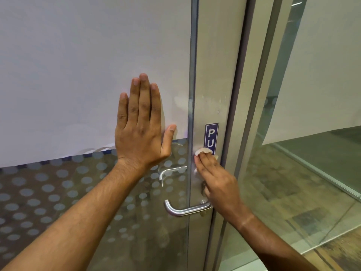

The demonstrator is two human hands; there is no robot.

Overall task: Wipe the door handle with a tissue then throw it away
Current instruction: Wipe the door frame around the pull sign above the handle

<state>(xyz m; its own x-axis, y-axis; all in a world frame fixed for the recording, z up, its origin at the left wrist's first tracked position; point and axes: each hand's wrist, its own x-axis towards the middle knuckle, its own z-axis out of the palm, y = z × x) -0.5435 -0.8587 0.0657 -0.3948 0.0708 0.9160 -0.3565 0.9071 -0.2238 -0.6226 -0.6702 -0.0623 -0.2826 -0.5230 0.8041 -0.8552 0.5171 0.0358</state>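
A silver lever door handle [183, 210] sticks out to the left from the metal stile of a glass door [207, 85]. My right hand [216, 180] presses a white tissue [204, 151] flat against the stile just above the handle, its fingers straight over the tissue. The tissue's edge shows past my fingertips, below a blue PUSH sticker [211, 134]. My left hand [142, 124] lies flat and open on the door's glass pane, fingers pointing up, left of the stile.
White paper [78, 65] covers the upper glass; frosted dots [48, 192] mark the lower part. A second handle [170, 172] shows through the glass on the far side. A fixed glass panel [312, 153] and the door frame [252, 94] stand to the right.
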